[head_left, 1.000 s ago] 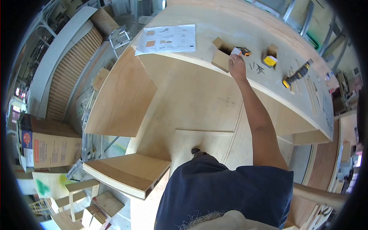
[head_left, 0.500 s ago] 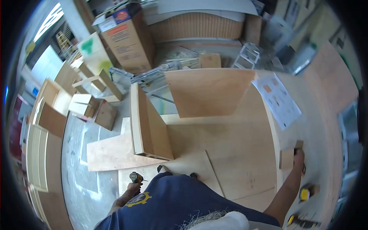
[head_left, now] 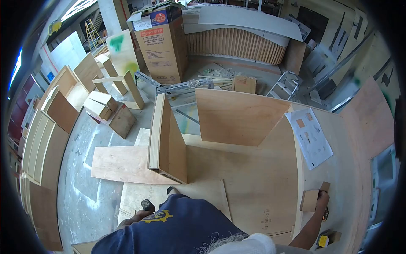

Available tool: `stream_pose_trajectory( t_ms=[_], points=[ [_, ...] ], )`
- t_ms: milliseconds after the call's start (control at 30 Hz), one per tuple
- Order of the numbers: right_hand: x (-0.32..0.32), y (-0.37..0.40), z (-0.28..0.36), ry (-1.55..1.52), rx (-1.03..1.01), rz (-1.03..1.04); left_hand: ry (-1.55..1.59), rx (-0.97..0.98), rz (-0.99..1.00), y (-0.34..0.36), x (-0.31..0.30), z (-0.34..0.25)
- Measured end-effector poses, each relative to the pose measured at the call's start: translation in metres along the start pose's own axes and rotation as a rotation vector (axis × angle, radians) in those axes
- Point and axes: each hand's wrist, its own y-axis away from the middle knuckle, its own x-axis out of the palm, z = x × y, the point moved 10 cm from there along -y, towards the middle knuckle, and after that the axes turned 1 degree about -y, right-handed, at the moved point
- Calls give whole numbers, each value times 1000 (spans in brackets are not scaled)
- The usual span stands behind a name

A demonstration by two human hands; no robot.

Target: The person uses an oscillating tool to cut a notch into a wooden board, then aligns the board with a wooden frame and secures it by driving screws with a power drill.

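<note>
At the lower left, beside my shirt, my left hand [head_left: 138, 216] is wrapped round a cordless drill [head_left: 147, 205], partly hidden by my body. On the right, my right hand [head_left: 322, 200] reaches to a small brown box [head_left: 309, 200] with a raised flap [head_left: 325, 186], which looks like cardboard. Its fingers go behind or into the box, so their grip is hidden. Just below that hand lies a dark and orange tool [head_left: 325, 214]. A yellow tape measure [head_left: 323, 241] rests nearer to me on the same wooden surface.
A paper drawing [head_left: 309, 137] lies on the wooden surface at right. Ahead stand an upright frame panel [head_left: 167, 139] and a plywood board [head_left: 243, 116]. Loose plywood [head_left: 122, 164] lies on the floor. Boxes [head_left: 120, 120], cabinets [head_left: 46, 144] and a small ladder [head_left: 283, 86] surround the area.
The view has tilted up. The drill, seen with its bit pointing right before, is now turned and more hidden near my body. My right hand stays at the small box.
</note>
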Motion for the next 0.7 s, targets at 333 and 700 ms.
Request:
stream_pose_trajectory(
  t_ms=[333, 700],
  points=[
    [11, -6, -31, -17, 106, -24, 320, 73, -34, 16, -28, -55],
    [-8, 4, -29, 65, 90, -202, 84, 59, -115, 8, -36, -46]
  ],
)
